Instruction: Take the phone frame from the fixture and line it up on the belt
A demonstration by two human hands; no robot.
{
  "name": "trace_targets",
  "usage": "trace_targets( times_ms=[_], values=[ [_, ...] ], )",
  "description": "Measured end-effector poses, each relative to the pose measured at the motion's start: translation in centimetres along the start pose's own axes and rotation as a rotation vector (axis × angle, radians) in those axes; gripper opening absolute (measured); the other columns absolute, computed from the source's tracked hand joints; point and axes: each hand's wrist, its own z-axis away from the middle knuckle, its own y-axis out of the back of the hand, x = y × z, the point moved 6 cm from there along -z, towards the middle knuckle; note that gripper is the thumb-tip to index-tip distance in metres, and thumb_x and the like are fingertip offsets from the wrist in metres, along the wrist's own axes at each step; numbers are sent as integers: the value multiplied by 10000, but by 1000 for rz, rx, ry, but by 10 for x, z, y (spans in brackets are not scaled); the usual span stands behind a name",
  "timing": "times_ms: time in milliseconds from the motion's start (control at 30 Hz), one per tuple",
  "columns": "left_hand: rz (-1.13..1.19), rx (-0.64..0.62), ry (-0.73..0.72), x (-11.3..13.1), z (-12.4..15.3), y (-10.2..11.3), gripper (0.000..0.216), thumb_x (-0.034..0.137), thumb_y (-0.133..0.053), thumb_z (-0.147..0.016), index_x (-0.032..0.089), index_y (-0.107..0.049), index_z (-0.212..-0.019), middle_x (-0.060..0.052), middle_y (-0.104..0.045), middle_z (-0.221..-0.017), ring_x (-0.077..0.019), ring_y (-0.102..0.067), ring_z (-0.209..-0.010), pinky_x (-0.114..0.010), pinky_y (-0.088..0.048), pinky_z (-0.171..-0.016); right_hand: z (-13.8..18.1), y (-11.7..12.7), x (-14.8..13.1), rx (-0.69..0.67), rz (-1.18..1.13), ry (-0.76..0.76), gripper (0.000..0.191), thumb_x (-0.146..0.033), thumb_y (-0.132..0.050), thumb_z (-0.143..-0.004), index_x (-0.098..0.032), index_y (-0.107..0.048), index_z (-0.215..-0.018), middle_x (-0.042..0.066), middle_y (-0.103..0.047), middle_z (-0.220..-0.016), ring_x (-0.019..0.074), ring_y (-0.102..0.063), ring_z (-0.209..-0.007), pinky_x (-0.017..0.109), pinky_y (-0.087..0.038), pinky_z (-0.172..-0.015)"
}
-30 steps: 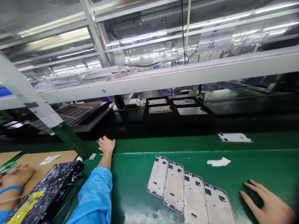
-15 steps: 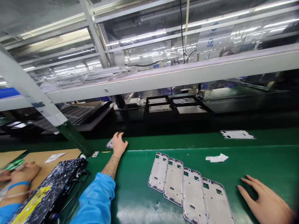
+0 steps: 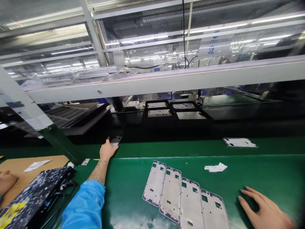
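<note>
My left hand, on an arm in a blue sleeve, reaches far forward to the green belt and pinches one end of a thin silver phone frame, held just above the belt's far edge. My right hand lies flat on the green mat at the lower right, fingers apart, holding nothing. Just left of it, several silver phone frames lie side by side in a slanted row.
Another frame lies on the belt at the right, and a crumpled white scrap sits near it on the mat. Black trays stand beyond the belt. At left are a speckled black box, cardboard, another person's hand and a slanted green post.
My left hand took hold of the frame on the belt and lifted its end up and forward. My right hand stayed flat on the mat. The view shifted slightly.
</note>
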Motion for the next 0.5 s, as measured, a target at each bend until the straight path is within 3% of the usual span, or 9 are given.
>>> trace_targets(
  times_ms=[100,167,333,400,500],
  values=[
    [38,27,-66,22,16,10,978,475,-706,-805,74,-284,-1591,-246,-713,-1241,-446,-663,-1179,-499,-550,-942,-1,15,-17,-51,-18,-35,605,-720,-383,-781,-272,-747,-961,76,-747,-1233,395,-686,-1138,645,-585,-925],
    [72,43,-167,45,43,12,980,447,-721,-789,122,-274,-1598,-186,-689,-1328,-394,-638,-1236,-456,-532,-1007,-3,22,-28,-44,-26,-44,605,-705,-375,-780,-258,-746,-951,87,-747,-1229,402,-677,-1151,658,-574,-953],
    [209,-90,-482,102,153,-6,835,367,-709,-757,202,-416,-1522,-87,-701,-1302,-303,-646,-1198,-411,-521,-1047,-2,36,-47,-19,-134,-27,576,-624,-419,-814,-173,-752,-946,182,-740,-1216,427,-664,-1165,673,-519,-1048],
    [233,-177,-539,111,189,-13,758,380,-685,-773,207,-471,-1479,-90,-702,-1289,-314,-647,-1186,-443,-530,-1027,16,43,-56,-31,-179,-18,580,-608,-437,-848,-156,-743,-1042,176,-732,-1243,392,-647,-1215,629,-497,-1112],
    [231,-246,-574,116,213,-19,666,465,-640,-813,196,-537,-1413,-107,-692,-1311,-336,-644,-1192,-472,-524,-1032,69,53,-80,-122,-242,-40,596,-589,-517,-886,-215,-630,-1335,107,-627,-1449,339,-534,-1389,597,-451,-1190]
  ],
)
